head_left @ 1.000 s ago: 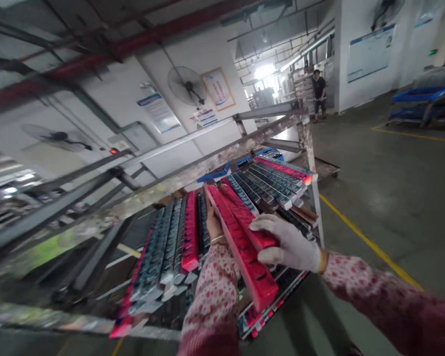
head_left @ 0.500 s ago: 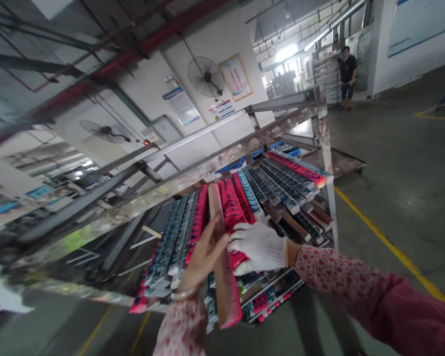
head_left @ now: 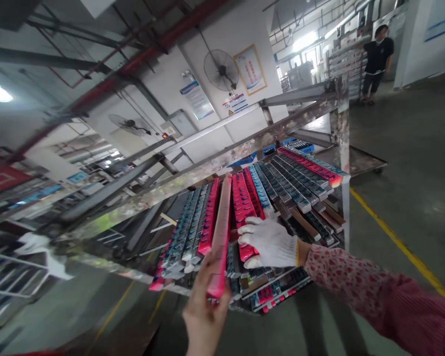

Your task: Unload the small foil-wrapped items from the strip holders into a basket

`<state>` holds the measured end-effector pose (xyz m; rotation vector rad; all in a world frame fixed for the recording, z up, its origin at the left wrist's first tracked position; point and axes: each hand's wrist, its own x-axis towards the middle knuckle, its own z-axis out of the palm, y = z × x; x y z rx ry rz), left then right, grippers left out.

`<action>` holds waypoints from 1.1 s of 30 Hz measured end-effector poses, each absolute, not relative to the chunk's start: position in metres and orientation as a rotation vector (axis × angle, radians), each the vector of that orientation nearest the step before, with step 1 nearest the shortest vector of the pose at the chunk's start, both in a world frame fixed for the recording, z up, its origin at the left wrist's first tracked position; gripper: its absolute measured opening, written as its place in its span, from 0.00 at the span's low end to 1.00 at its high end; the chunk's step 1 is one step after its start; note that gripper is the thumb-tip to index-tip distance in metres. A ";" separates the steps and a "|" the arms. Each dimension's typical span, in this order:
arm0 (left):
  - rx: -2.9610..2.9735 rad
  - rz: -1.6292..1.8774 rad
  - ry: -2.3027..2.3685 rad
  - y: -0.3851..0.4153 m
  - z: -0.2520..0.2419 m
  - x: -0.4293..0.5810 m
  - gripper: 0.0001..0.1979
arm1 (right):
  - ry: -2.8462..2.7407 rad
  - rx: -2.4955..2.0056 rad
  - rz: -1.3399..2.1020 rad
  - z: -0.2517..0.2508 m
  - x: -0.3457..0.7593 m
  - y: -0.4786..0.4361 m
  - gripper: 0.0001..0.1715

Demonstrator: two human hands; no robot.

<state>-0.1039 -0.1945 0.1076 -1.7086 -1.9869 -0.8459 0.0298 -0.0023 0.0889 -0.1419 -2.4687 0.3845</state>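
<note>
My bare left hand point(head_left: 205, 304) grips the near end of a long pink-edged strip point(head_left: 220, 222), fingers on one side and thumb on the other. That strip's brown face is turned towards me, and it lies tilted between pink rows. In a white knit glove, my right hand point(head_left: 269, 242) is closed over the near end of another pink strip point(head_left: 244, 198), whose top carries rows of small dark pieces. Part of that strip is hidden under the glove. Left of my left hand's strip lies a further pink strip point(head_left: 209, 215).
A worn metal rack point(head_left: 244, 143) carries the strips, with grey-blue strips point(head_left: 285, 178) on the right and more on a lower level. Blue crates point(head_left: 300, 145) stand behind. A person point(head_left: 378, 62) stands at the back right. A yellow line point(head_left: 396, 242) crosses the floor.
My left hand has moved down from the strip's middle to its near end. The strip has shifted away from me and turned slightly. My right hand stays on its pink strip.
</note>
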 end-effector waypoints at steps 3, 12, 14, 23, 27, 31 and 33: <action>-1.436 -0.893 -1.988 -0.202 0.139 -0.114 0.14 | -2.467 -0.177 0.395 0.086 0.028 -0.003 0.33; -2.003 -0.448 -1.860 -0.182 0.121 -0.152 0.20 | -2.459 -0.184 0.371 0.089 0.029 -0.004 0.32; -1.968 -0.516 -1.882 -0.180 0.117 -0.153 0.18 | -2.452 -0.187 0.384 0.089 0.031 -0.003 0.31; -1.847 -0.578 -1.886 -0.173 0.097 -0.172 0.14 | -2.227 -0.367 0.484 0.078 0.037 -0.010 0.44; -1.870 -0.414 -1.932 -0.148 0.083 -0.186 0.14 | -2.327 -0.251 0.466 0.081 0.024 -0.005 0.38; -1.792 -0.315 -1.969 -0.125 0.075 -0.187 0.25 | -2.359 -0.133 0.472 0.073 -0.005 0.024 0.35; -1.737 -0.290 -1.998 -0.116 0.075 -0.180 0.34 | -2.368 -0.108 0.466 0.069 -0.017 0.038 0.36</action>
